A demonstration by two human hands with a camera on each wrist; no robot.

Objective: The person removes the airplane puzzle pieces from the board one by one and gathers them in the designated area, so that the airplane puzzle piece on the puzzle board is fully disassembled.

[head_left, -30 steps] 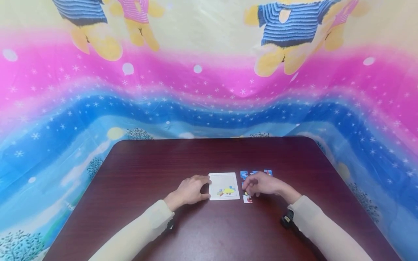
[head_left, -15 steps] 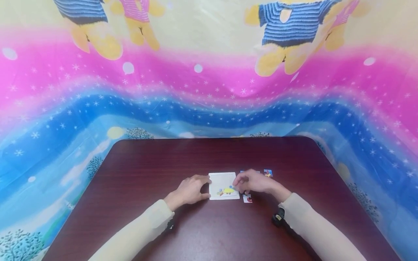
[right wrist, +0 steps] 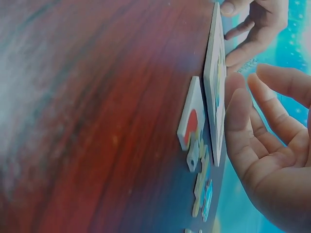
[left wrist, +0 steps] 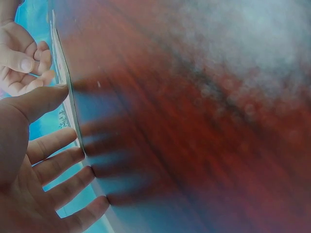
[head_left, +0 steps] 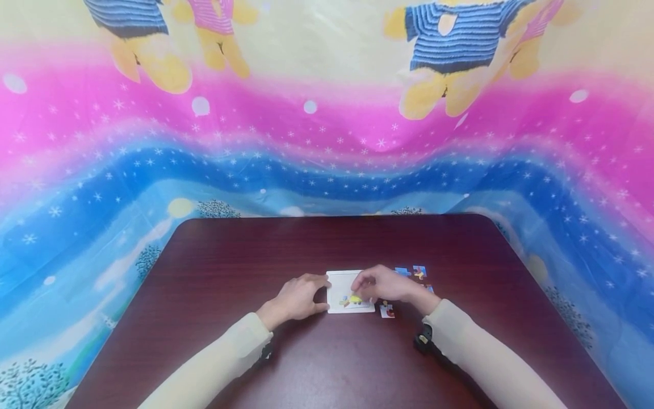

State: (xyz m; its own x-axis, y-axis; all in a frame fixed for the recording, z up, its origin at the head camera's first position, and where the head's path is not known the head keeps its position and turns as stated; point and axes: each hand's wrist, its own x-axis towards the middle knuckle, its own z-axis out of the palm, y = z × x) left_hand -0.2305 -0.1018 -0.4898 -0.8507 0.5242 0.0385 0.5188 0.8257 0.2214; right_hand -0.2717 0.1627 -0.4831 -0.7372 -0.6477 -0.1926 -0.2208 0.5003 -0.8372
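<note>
A white puzzle tray lies on the dark red table, with a yellow and blue picture section in its lower part. At its left edge rests my left hand, thumb and straight fingertips touching the rim, as the left wrist view also shows. My right hand hovers over the tray's right half, pinching a puzzle piece between thumb and index finger; the fingers hide almost all of it. In the right wrist view, the thumb and fingertips of my right hand meet beside the tray's edge.
Right of the tray lie loose puzzle pieces: a white one with red, a blue one and one with red and yellow. Others are partly behind the right hand. A printed curtain hangs behind the table.
My right hand has moved left from the loose pieces to over the tray. Pieces at the far right have come into sight. The left hand and tray have stayed put.
</note>
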